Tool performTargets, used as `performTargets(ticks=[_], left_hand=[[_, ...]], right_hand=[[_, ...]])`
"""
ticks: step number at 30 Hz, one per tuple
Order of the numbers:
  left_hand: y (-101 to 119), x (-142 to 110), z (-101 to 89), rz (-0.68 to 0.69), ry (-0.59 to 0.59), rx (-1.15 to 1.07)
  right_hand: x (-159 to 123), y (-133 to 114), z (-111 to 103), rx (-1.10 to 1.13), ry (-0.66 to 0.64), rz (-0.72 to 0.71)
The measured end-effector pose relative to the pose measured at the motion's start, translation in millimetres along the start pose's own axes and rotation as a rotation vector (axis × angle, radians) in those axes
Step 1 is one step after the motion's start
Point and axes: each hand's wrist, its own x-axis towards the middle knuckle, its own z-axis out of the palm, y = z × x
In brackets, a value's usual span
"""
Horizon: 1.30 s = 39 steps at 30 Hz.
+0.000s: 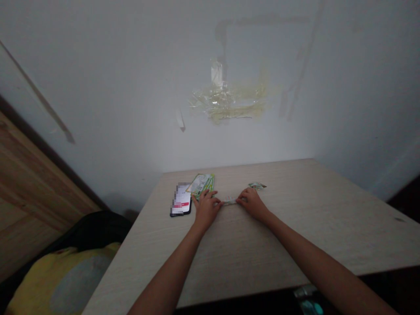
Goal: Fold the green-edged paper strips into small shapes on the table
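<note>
Small pale-green sachet (229, 201) stretched flat on the table (295, 227), pinched at both ends: left hand (206, 207) closed on its left end, right hand (251, 203) closed on its right end, each grip formed by fingertips pressed down against the wrapper. Sachet lying straight between the two grips, seemingly whole; too small and dim to tell whether a tear has begun. Judged from that: packet picked out and held taut, opening or smoothing apparently only at its start, contents not out.

Just beyond the right grip, nearer the wall, a crumpled green scrap of wrapper (257, 186), apart from the hand; possibly one packet already dealt with, though not certain. Just beyond the left grip, a short stack of green flat packets (201, 184), fingertips of the left hand near or touching its near edge, untouched otherwise and probably left to do. To the left of the left grip, a dark phone (181, 202) lying face up with its screen lit, just beside the stack.

Further out, bare pale wood-grain surface all round the forearms. Behind the table, a white wall with a patch of old yellowed tape (229, 103). Down left of the table, a yellow and grey cushion (62, 284).
</note>
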Motion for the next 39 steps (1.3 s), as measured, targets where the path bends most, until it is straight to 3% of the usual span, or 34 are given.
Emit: performTargets(ticks=[14, 25, 34, 39], left_hand=[[2, 3, -1.8, -0.047, -0.004, 0.026], [-1, 3, 3.6, 0.196, -0.180, -0.049], [1, 0, -7.7, 0.325, -0.232, -0.064], [2, 0, -4.0, 0.308, -0.209, -0.014]], right_hand=[[-3, -19, 0, -0.230, -0.034, 0.011], [2, -17, 2, -0.228, -0.045, 0.065], [3, -12, 8, -0.223, -0.020, 0.122], [2, -11, 10, -0.190, 0.029, 0.124]])
